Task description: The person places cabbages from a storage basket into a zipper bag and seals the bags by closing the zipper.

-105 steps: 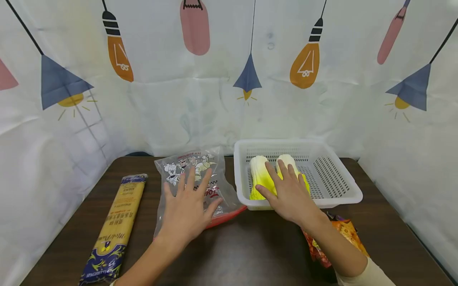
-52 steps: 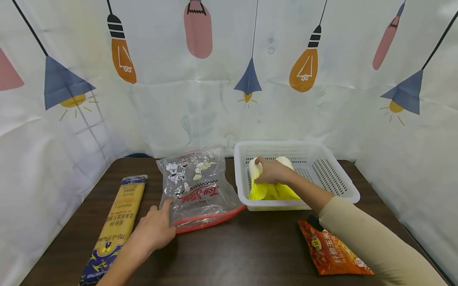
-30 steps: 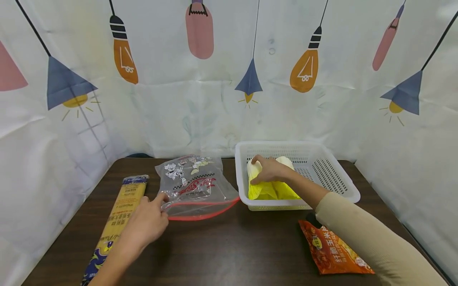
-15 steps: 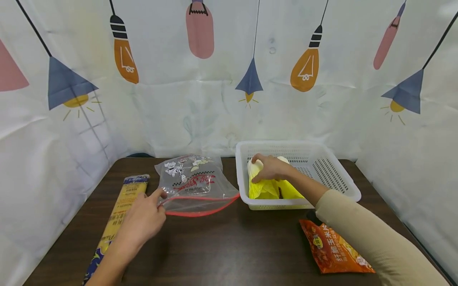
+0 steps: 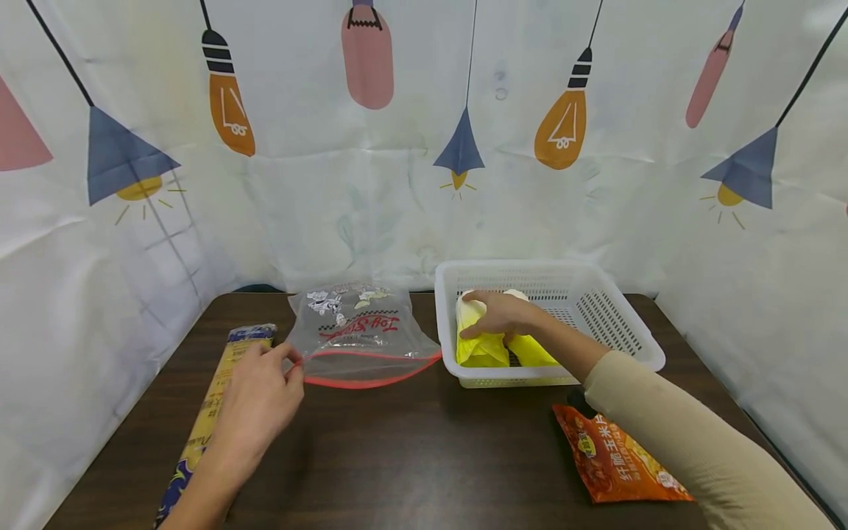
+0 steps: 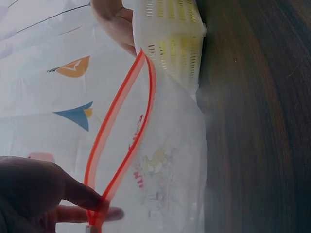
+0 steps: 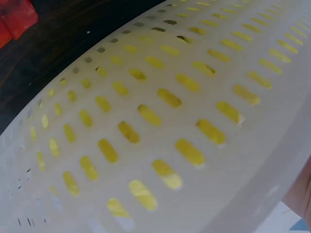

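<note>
With thumb and finger, my left hand (image 5: 261, 390) pinches the left corner of a clear zip bag (image 5: 358, 331) at its red zip edge. Close up in the left wrist view, the bag's mouth gapes between two red strips (image 6: 116, 114). My right hand (image 5: 500, 313) reaches into a white slotted basket (image 5: 623, 331) and grips the left of two napa cabbages (image 5: 483, 350), its white stem end toward the back. The other napa cabbage (image 5: 535, 352) lies beside it, partly covered by the hand. In the right wrist view the basket wall (image 7: 160, 131) hides the fingers.
A long spaghetti pack (image 5: 212, 405) lies at the left, partly under my left forearm. An orange snack bag (image 5: 616, 456) lies front right, partly beneath my right sleeve (image 5: 689, 434). Behind the dark table (image 5: 424, 456) hangs a printed curtain (image 5: 397, 206).
My left hand has gone from over the bag to its corner, and the bag's mouth has lifted and parted. My right hand has lowered onto the left napa cabbage and gripped it.
</note>
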Tool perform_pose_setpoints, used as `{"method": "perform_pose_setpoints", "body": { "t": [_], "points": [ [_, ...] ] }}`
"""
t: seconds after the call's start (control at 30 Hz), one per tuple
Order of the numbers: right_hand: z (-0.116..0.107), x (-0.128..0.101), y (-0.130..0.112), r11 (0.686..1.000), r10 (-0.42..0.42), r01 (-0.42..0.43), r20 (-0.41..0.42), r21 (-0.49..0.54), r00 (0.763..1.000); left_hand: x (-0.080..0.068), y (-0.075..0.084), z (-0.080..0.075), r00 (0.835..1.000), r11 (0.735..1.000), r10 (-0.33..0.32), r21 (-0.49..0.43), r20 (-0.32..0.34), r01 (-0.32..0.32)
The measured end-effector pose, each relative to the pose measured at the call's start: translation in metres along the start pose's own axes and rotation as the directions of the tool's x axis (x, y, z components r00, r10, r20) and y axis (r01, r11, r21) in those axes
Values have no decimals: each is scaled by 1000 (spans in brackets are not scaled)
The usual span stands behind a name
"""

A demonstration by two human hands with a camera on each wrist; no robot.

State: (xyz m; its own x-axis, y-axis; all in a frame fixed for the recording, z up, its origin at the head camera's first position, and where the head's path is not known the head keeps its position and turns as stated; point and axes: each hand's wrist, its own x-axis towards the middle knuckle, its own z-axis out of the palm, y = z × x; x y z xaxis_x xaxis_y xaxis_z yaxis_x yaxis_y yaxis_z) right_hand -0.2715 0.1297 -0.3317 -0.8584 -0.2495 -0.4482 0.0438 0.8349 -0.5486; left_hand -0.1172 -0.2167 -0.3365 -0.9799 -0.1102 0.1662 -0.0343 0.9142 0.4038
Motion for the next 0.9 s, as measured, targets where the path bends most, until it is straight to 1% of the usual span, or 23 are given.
{"method": "perform_pose_setpoints", "body": {
  "t": [0.13, 0.23, 0.37, 0.47, 0.53, 0.7, 0.8, 0.9],
  "points": [
    [2, -1, 0, 999, 5, -6, 34, 35, 999, -1, 3, 2, 996, 999, 3, -44, -92, -7],
    [2, 0, 2, 998, 20, -23, 50, 59, 999, -1, 5, 2, 990, 996, 6, -92, -142, -19],
    [1, 1, 6, 994, 31, -39, 73, 107, 997, 0, 6, 2, 978, 987, 31, -145, -208, -63],
    [-1, 1, 7, 988, 38, -50, 86, 144, 996, 1, 6, 2, 959, 981, 52, -164, -280, -101],
    [-1, 0, 7, 984, 45, -60, 89, 170, 995, 1, 6, 2, 946, 977, 50, -179, -321, -112],
    [-1, -2, 6, 967, 67, -87, 87, 239, 994, -1, 6, 1, 916, 973, 13, -205, -401, -103],
    [-3, -3, 7, 961, 67, -85, 74, 262, 995, -1, 5, 0, 894, 975, 6, -196, -448, -105],
    [-5, -6, 8, 958, 61, -75, 57, 276, 996, 0, 5, -2, 883, 976, 7, -189, -469, -108]
  ]
}}
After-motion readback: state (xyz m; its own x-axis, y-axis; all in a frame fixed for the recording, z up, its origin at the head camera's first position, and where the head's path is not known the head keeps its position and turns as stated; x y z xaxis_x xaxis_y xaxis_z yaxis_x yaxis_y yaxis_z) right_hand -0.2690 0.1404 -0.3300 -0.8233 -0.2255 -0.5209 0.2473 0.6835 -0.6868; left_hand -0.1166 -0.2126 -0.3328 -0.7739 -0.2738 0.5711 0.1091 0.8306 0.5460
